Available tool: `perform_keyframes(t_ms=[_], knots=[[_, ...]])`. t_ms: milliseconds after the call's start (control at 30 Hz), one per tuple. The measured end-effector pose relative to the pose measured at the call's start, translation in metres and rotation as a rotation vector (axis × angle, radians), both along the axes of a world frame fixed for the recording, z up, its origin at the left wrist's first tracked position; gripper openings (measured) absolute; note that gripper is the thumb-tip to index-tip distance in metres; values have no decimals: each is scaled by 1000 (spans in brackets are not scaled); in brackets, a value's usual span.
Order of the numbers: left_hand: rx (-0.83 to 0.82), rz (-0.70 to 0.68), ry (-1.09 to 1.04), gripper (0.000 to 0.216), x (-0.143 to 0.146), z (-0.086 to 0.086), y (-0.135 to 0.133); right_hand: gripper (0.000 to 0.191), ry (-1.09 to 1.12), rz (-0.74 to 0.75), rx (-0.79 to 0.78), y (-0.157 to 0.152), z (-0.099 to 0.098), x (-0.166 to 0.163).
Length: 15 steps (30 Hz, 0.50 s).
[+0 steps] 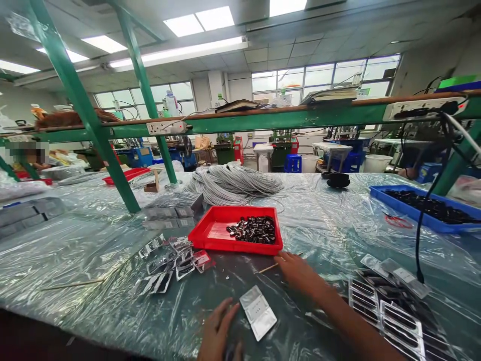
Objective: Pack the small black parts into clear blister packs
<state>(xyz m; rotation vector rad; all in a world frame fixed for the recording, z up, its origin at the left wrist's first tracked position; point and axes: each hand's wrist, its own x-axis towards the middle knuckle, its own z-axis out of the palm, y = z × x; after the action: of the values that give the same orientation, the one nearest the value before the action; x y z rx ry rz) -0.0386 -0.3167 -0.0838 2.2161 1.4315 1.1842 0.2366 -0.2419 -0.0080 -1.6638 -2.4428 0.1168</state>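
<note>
My left hand (218,331) rests at the near edge of the plastic-covered table, fingers stretched toward a small silver blister pack (258,312) lying just to its right; it holds nothing I can see. My right hand (296,271) lies palm down with fingers flat, fingertips near the front rim of a red tray (210,231) that holds a heap of small dark parts (253,229). A thin wooden stick (267,268) lies by its fingertips.
Loose small packs (173,263) lie scattered to the left. Clear blister trays (387,306) sit at the right. A coil of grey cable (233,183) lies behind the red tray. A blue tray (424,205) stands far right. Green frame posts (93,125) rise from the table.
</note>
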Motion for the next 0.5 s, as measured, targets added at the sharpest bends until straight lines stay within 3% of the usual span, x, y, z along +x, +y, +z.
perform_keyframes(t_ms=[100, 200, 267, 400, 500], knots=[[-122, -250, 192, 75, 8, 26, 24, 40, -168, -40, 54, 2, -15, 17], [-294, -399, 316, 70, 24, 49, 41, 26, 1, -48, 39, -8, -12, 33], [-383, -342, 348, 63, 37, 57, 43, 23, 386, -59, -20, -18, -3, 38], [-474, -169, 364, 92, 59, 52, 35, 33, 1406, -101, -311, -27, 10, 20], [-436, -177, 338, 78, 67, 44, 29, 50, 1884, -103, -450, -23, 4, -19]])
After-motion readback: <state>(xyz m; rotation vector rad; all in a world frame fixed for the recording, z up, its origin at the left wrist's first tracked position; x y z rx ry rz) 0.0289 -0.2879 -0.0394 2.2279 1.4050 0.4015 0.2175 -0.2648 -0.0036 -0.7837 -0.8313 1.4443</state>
